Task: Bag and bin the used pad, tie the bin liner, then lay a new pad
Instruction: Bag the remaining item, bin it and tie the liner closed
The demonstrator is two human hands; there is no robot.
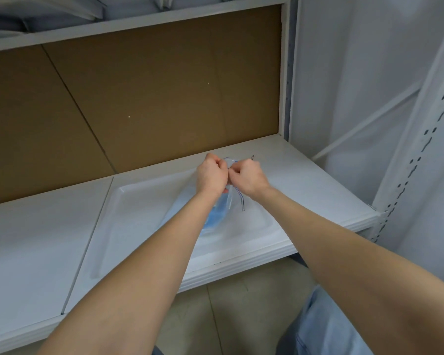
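A clear zip bag (231,198) is held upright by its top edge over a white tray (123,198), which is set on a white shelf (36,239). The left hand (212,175) is curled, with its fingers pinched on the bag's rim. The right hand (249,176) is closed on the same rim just beside it, so the two hands almost touch. A blue pad (217,217) is seen inside the bag (partly hidden by the left forearm). Whether the bag's lower end rests on the tray cannot be told. Brown cardboard (139,98) is fixed behind the shelf.
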